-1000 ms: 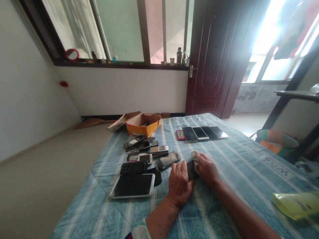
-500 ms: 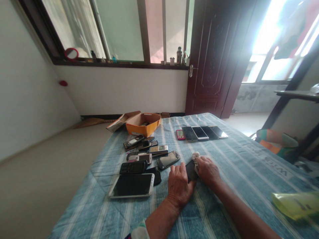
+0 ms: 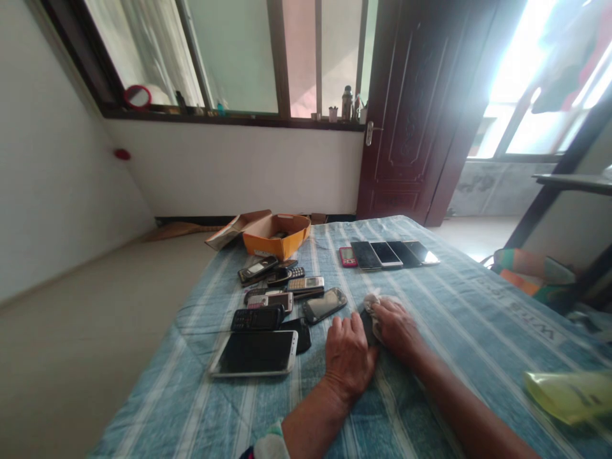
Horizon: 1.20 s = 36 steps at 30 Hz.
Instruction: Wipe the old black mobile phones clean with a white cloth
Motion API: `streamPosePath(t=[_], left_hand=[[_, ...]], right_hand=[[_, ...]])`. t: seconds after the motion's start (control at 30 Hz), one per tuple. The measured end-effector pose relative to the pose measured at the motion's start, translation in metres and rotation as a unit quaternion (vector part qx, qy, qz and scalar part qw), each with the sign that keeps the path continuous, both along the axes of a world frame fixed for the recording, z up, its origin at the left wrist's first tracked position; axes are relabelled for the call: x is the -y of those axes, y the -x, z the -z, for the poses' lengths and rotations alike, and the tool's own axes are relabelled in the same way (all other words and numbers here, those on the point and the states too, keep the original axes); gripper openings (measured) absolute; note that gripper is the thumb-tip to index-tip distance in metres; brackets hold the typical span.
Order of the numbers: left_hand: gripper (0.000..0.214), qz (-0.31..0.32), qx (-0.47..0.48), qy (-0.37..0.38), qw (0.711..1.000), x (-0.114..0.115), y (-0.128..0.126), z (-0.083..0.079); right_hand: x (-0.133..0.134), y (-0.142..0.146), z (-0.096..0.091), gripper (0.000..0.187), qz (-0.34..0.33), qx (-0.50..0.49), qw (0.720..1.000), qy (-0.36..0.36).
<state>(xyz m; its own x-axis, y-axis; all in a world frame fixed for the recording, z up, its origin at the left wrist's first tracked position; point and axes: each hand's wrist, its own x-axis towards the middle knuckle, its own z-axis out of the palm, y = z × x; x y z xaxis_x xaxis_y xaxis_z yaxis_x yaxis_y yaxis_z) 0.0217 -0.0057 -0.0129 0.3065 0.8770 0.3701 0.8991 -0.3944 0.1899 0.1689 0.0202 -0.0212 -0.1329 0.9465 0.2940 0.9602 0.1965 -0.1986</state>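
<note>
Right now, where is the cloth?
In the head view, right of centre: the cloth is in the right hand, against the dark device by the left hand.

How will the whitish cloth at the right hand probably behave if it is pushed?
The whitish cloth looks crumpled, so it is probably floppy. Only a small bunch shows at the right hand, so it is likely light, though part is hidden. Its uneven folds suggest it would crease rather than roll.
</note>
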Motion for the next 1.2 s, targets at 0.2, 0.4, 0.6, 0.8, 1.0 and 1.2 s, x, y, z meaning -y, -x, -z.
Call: streamPosePath(t=[0.2, 0.4, 0.6, 0.8, 1.0, 1.2], left_hand=[[0.050, 0.001, -0.007, -0.016, 1.000, 0.000, -0.001, 0.002], [0.055, 0.003, -0.033, -0.029, 0.999, 0.002, 0.000, 0.001], [0.056, 0.009, -0.057, -0.040, 0.998, 0.003, -0.001, -0.001], [0.061, 0.005, -0.052, -0.062, 0.997, 0.004, -0.003, 0.001], [0.062, 0.006, -0.064, -0.062, 0.996, 0.004, -0.002, 0.000], [0.065, 0.010, -0.066, -0.069, 0.995, 0.005, -0.005, 0.001]], right_hand=[[-0.002, 0.001, -0.007, 0.034, -0.015, 0.001, 1.000, 0.015], [0.016, 0.009, -0.024, 0.027, 0.075, 0.065, 0.992, 0.072], [0.017, 0.011, -0.017, 0.026, 0.070, 0.054, 0.995, 0.054], [0.003, 0.009, -0.013, 0.030, 0.012, -0.023, 0.999, 0.038], [0.008, 0.012, -0.016, 0.026, 0.082, 0.020, 0.994, 0.069], [0.011, 0.014, -0.012, 0.024, 0.100, 0.037, 0.992, 0.061]])
